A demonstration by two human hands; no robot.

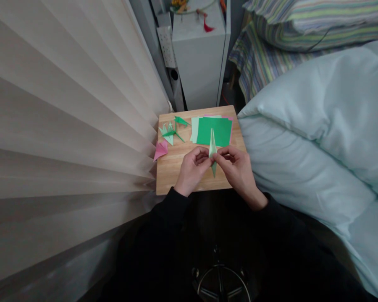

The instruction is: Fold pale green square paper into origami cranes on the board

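Folded paper: narrow, pale green, pointed at both ends. Its long axis runs straight away from you. The far tip reaches out over the dark green top sheet of the paper stack, and the near tip points back at your chest. The piece sits just over the tabletop; cannot tell whether the near tip touches the wood.

Your left hand comes in from the left and your right hand from the right. The paper lies between them, equally near to both. The fingers of both hands are narrow, pinched on the paper's near half from opposite sides. Your wrists are low, and your forearms converge in a V from black sleeves.

Folded green figures and a pink one lie well apart from your hands, at the tabletop's left edge.
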